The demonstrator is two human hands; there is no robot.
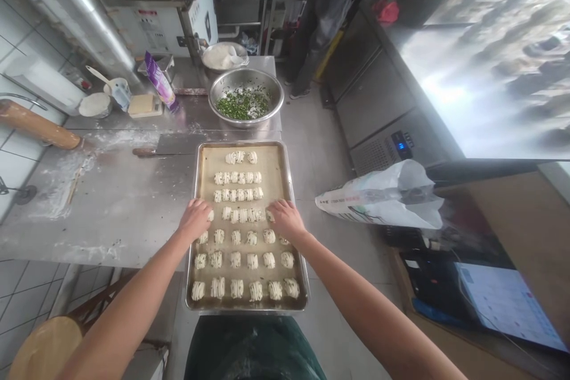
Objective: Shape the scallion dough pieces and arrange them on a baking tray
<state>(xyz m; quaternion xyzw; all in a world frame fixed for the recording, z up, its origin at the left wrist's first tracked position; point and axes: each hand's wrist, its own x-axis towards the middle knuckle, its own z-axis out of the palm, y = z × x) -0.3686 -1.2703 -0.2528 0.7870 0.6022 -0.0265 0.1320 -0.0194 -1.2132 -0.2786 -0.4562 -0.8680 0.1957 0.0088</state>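
Note:
A metal baking tray [190, 303] lined with brown paper lies in front of me, bearing rows of pale scallion dough rolls [237, 289]. In the lower rows they sit apart; higher up they stand close together. At the tray's left side, my left hand [196, 218] has its fingers curled on a dough roll [211, 215] at the end of the fourth row from the top. Opposite it, my right hand [286, 219] is closed on another dough roll [269, 215] of that row. Both thumbs are largely hidden.
Beyond the tray stands a steel bowl [246, 120] of chopped greens. A cleaver [178, 144] lies on the floury steel table [120, 202], with a rolling pin [40, 124] at far left. A white sack [378, 193] stands to the right; a person [323, 29] stands behind.

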